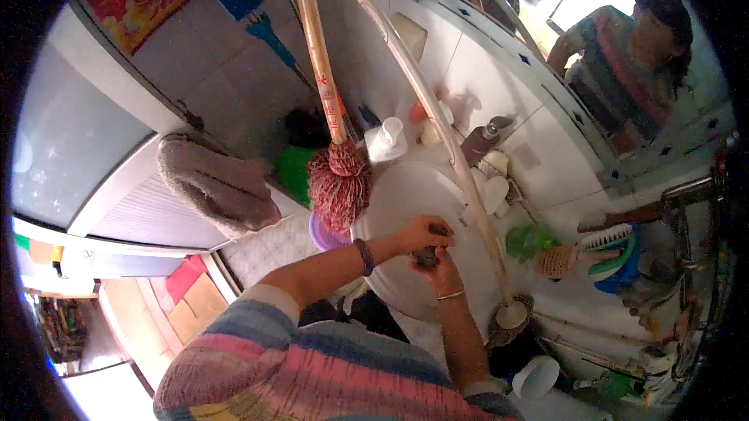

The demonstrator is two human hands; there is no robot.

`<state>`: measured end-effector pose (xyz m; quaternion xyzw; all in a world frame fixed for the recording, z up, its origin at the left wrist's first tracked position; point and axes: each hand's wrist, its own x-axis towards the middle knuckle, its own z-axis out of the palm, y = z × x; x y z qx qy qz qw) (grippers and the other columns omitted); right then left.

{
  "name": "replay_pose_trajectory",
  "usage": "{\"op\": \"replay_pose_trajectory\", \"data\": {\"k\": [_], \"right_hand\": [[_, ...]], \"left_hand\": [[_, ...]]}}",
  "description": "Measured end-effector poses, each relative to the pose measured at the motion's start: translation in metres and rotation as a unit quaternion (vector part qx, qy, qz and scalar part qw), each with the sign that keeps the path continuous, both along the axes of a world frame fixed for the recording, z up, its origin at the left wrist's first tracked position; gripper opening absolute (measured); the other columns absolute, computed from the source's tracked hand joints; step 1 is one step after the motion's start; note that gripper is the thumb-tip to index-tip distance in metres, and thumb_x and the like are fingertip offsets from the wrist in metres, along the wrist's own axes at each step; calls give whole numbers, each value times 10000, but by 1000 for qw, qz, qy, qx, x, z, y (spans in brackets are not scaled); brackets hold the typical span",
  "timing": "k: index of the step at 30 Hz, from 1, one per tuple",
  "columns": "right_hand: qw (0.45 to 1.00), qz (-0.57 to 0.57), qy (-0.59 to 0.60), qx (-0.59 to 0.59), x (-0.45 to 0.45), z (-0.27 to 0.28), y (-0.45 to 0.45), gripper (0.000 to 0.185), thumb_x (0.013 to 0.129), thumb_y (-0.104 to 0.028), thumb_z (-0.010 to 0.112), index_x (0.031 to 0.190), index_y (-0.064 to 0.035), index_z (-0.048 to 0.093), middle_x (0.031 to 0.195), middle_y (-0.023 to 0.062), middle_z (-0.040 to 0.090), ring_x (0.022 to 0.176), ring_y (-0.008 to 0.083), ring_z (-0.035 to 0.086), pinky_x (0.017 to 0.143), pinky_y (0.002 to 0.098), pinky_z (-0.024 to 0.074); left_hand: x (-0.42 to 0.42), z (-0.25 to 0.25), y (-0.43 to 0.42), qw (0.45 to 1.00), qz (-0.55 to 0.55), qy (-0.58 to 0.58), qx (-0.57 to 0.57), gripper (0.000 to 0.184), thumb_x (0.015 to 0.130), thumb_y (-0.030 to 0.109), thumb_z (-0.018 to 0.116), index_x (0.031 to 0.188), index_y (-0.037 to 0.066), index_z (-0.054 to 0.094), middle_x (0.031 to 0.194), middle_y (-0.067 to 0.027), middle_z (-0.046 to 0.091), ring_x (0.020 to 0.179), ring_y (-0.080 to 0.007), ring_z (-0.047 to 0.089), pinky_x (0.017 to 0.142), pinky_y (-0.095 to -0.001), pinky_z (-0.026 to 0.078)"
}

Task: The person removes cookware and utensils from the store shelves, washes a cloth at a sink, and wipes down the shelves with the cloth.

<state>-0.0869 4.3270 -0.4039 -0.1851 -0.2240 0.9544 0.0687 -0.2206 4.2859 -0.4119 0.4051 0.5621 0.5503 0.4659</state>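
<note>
Over the white basin (390,198), both of my hands meet around a small dark object (428,255) that I cannot make out clearly. My left hand (424,234), with a dark band on its wrist, has its fingers curled at the object's upper side. From below, my right hand (441,270), with a thin bracelet, closes its fingers on the same object. Parts of the object are hidden by the fingers.
A red-and-white mop (339,187) hangs left of the basin. A white pump bottle (386,140) and a brown bottle (480,142) stand behind it. A long pale pole (437,113) crosses the basin's right side. Brushes (607,238) lie at right, below a mirror (624,62).
</note>
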Motion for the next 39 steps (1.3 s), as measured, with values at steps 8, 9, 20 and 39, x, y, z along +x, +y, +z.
{"op": "replay_pose_trajectory", "data": {"k": [8, 9, 20, 39], "right_hand": [[987, 122, -87, -65, 0, 5, 9, 415, 733, -159, 681, 1083, 5, 530, 962, 130, 597, 589, 132, 493, 406, 180, 371], [984, 141, -46, -98, 1, -4, 7, 388, 736, -147, 678, 1066, -1, 537, 945, 121, 594, 555, 119, 454, 407, 184, 357], [988, 149, -34, -9, -5, 27, 11, 205, 756, -149, 645, 930, -44, 615, 711, 11, 578, 540, 99, 521, 459, 186, 386], [698, -128, -124, 694, -41, -47, -36, 254, 762, -235, 632, 950, -73, 577, 879, 110, 627, 803, 314, 588, 684, 413, 461]], "left_hand": [[-25, 126, -11, 951, -240, -23, -193, 267, 762, 107, 644, 1022, 43, 653, 867, -52, 650, 755, -132, 575, 739, -270, 473], [-27, 89, -3, 967, -249, 13, -41, 241, 776, 93, 629, 1010, 47, 661, 875, -56, 657, 763, -129, 582, 732, -265, 476], [-16, 97, 7, 971, -213, -39, -101, 201, 849, 116, 584, 1021, 48, 661, 844, -75, 664, 773, -132, 602, 686, -260, 487], [-1, 56, 4, 975, -10, 164, -148, 392, 914, 341, 481, 815, -15, 611, 672, -93, 603, 586, -172, 549, 563, -321, 450]]}}
